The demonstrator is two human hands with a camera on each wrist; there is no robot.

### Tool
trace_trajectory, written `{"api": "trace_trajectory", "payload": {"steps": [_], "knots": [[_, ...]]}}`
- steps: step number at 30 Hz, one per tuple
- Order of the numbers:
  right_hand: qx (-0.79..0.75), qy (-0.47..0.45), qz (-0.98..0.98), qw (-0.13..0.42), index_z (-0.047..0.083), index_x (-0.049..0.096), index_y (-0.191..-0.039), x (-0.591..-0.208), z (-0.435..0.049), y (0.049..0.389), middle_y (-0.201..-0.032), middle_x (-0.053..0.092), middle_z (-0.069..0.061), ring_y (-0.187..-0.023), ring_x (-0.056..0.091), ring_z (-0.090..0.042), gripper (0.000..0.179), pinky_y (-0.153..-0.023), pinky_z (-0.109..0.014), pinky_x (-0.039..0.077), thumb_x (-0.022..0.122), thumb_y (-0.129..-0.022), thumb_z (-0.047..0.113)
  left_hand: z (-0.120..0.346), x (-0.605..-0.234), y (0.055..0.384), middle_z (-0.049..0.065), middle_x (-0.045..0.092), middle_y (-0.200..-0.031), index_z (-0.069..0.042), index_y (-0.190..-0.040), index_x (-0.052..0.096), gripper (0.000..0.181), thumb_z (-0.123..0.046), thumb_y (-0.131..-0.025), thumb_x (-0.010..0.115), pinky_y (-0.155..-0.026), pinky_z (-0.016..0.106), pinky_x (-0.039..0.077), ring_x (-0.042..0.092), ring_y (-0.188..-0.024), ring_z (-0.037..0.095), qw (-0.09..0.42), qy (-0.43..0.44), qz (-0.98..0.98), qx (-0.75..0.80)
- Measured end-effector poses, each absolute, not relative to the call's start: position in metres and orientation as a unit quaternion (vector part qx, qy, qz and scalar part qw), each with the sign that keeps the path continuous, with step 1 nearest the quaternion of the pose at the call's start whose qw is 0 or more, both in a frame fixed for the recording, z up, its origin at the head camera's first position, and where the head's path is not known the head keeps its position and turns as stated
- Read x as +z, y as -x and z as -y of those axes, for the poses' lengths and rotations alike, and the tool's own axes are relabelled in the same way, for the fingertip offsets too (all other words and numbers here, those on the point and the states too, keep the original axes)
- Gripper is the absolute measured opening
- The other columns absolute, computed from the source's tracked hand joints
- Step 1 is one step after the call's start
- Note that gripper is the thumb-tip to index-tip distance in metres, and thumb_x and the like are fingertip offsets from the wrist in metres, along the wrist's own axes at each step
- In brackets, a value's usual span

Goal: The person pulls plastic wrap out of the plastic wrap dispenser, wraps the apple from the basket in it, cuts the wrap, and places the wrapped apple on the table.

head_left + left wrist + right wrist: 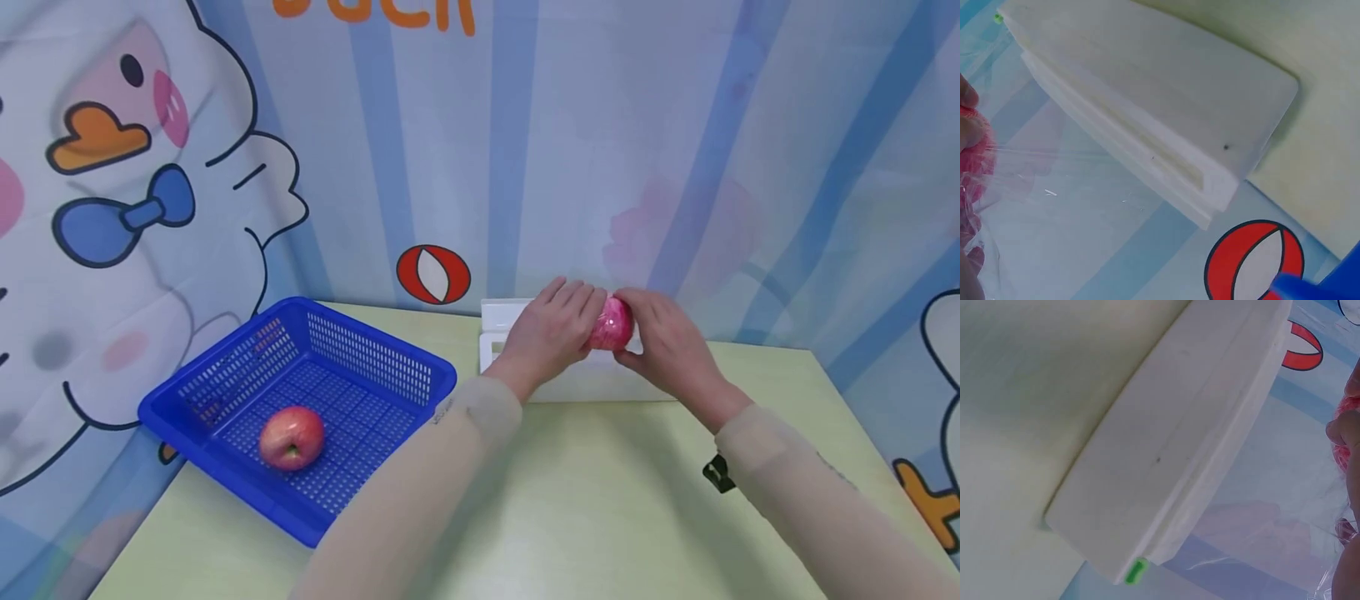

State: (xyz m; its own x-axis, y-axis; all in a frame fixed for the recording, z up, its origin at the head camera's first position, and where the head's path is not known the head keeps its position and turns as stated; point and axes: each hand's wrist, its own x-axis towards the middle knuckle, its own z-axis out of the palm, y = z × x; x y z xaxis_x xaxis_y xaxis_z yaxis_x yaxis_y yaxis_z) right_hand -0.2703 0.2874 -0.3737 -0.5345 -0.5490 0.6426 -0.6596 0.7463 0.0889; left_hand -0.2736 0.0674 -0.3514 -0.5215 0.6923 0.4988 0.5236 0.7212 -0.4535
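Observation:
Both hands hold a pinkish-red apple (612,323) with shiny clear film over it, above the white film dispenser box (633,385). My left hand (553,327) grips its left side, the fingers partly hiding it. On the other side my right hand (666,335) pinches it between thumb and fingers. Wrinkled clear plastic film (1041,187) stretches by the apple in the left wrist view. The right wrist view shows the dispenser's long white side and a green piece (1136,571) at its end; there the apple (1341,450) is only partly in view.
A blue plastic basket (225,473) stands at the left of the pale table (585,508), with another red apple (292,438) inside. Behind the table hangs a printed cloth (450,150) with cartoon figures. A small black device (718,473) sits at the right sleeve.

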Motion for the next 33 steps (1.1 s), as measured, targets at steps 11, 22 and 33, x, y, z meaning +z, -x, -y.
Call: {"api": "trace_trajectory", "payload": {"steps": [11, 22, 33], "knots": [[0.082, -0.344, 0.871, 0.34, -0.003, 0.044, -0.141, -0.346, -0.287, 0.284, -0.132, 0.058, -0.027, -0.115, 0.062, -0.045, 0.095, -0.096, -0.059, 0.058, 0.1, -0.065, -0.001, -0.069, -0.323, 0.286, 0.005, 0.064, -0.145, -0.011, -0.149, 0.052, 0.068, -0.044, -0.096, 0.078, -0.122, 0.039, 0.04, 0.059, -0.136, 0.02, 0.336, 0.344, 0.866, 0.135], [0.084, -0.34, 0.87, 0.347, -0.002, 0.045, -0.141, -0.318, -0.288, 0.286, -0.13, 0.059, -0.027, -0.114, 0.062, -0.046, 0.093, -0.096, -0.061, 0.057, 0.098, -0.065, -0.003, -0.07, -0.301, 0.291, 0.006, 0.065, -0.143, -0.009, -0.148, 0.053, 0.069, -0.044, -0.095, 0.079, -0.122, 0.04, 0.041, 0.06, -0.134, 0.021, 0.367, 0.351, 0.854, 0.118], [0.083, -0.344, 0.87, 0.343, -0.001, 0.043, -0.142, -0.293, -0.289, 0.282, -0.133, 0.058, -0.028, -0.118, 0.06, -0.047, 0.093, -0.098, -0.064, 0.055, 0.097, -0.066, -0.005, -0.068, -0.281, 0.29, 0.006, 0.066, -0.141, -0.009, -0.147, 0.055, 0.064, -0.044, -0.097, 0.075, -0.123, 0.038, 0.04, 0.061, -0.132, 0.021, 0.394, 0.358, 0.839, 0.112]]}}
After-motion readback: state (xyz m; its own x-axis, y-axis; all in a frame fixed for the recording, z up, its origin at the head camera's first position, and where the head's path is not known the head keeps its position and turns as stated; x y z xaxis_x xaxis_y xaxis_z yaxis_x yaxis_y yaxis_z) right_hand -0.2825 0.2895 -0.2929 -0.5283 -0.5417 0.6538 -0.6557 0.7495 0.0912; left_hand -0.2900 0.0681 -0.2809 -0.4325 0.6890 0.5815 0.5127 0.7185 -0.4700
